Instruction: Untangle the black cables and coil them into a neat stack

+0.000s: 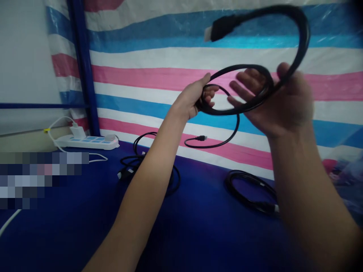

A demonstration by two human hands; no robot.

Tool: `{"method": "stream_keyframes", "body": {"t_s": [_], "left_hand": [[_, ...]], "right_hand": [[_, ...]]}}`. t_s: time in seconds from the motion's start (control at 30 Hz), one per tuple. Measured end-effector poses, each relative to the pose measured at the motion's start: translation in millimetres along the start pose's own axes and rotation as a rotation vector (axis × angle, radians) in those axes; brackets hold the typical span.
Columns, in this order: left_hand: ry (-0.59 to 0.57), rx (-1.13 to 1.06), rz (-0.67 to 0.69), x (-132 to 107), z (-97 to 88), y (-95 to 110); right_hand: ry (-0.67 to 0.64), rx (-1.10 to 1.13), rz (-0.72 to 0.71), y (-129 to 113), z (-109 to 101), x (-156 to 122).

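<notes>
The left hand [202, 94] pinches one side of a looped black cable [224, 112], held in the air before the striped sheet [159, 79]. The right hand [286, 102] has its fingers spread — it's blurred, so whether the cable actually rests on the palm is hard to say. Below, a coiled cable [265, 207] lies toward the right of the blue surface [204, 226]; a power strip [87, 142] sits at its far-left corner.

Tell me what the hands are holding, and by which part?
A black cable. The left hand grips its loops at their left end. The right hand is at their right end; whether it grips too is unclear.
</notes>
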State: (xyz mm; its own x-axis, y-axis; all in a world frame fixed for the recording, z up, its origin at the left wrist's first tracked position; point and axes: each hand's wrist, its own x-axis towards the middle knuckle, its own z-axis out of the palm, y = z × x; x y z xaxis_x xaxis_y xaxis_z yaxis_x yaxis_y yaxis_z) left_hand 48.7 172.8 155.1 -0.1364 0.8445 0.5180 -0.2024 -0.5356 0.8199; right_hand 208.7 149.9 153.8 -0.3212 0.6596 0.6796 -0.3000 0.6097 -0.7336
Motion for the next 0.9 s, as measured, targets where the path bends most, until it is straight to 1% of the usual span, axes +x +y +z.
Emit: {"method": "stream_keyframes", "body": {"t_s": [0.07,0.1,0.17,0.23,0.3,0.33,0.4,0.5,0.57,0.63,0.73,0.8,0.83,0.87,0.9], "left_hand": [[-0.080,0.163,0.059,-3.2,2.1,-5.7],[-0.086,0.259,0.107,-3.4,3.6,-9.4],[-0.046,0.424,0.191,-1.5,6.2,-15.9],[-0.033,0.561,0.244,1.2,7.2,-17.5],[-0.026,0.679,0.276,1.3,6.9,-12.4],[-0.031,0.729,0.279,-0.3,6.5,-7.7],[-0.096,0.799,0.249,-6.7,6.3,3.4],[-0.241,0.799,0.162,-18.3,7.2,16.4],[-0.294,0.788,0.130,-22.9,7.6,19.8],[-0.357,0.835,0.119,-24.5,6.8,20.3],[-0.555,0.964,0.094,-27.3,4.7,21.0],[-0.677,0.971,0.054,-33.1,5.0,23.6],[-0.699,0.937,0.032,-37.5,6.2,25.7],[-0.683,0.880,0.012,-42.6,8.1,28.3],[-0.630,0.801,-0.001,-47.9,10.6,31.3]], "right_hand": [[0.019,0.057,-0.047,-10.9,1.6,-3.2],[0.026,0.079,-0.045,-15.6,5.5,-4.4],[0.080,0.107,-0.023,-22.2,16.4,-4.8],[0.195,0.063,-0.025,-23.5,26.2,-2.8],[0.325,-0.049,-0.141,-19.6,30.1,0.6],[0.372,-0.111,-0.219,-16.4,29.7,2.4],[0.447,-0.208,-0.349,-9.9,26.0,5.1],[0.538,-0.256,-0.461,-5.5,20.6,5.9],[0.612,-0.288,-0.544,-7.0,20.9,4.5],[0.614,-0.336,-0.601,-9.7,23.1,2.4],[0.485,-0.445,-0.621,-11.3,24.5,-0.1],[0.411,-0.525,-0.594,-9.8,22.5,-0.7],[0.404,-0.555,-0.583,-8.7,20.9,-0.7],[0.414,-0.575,-0.589,-7.6,19.1,-0.6],[0.438,-0.591,-0.621,-6.6,17.4,-0.7]]}}
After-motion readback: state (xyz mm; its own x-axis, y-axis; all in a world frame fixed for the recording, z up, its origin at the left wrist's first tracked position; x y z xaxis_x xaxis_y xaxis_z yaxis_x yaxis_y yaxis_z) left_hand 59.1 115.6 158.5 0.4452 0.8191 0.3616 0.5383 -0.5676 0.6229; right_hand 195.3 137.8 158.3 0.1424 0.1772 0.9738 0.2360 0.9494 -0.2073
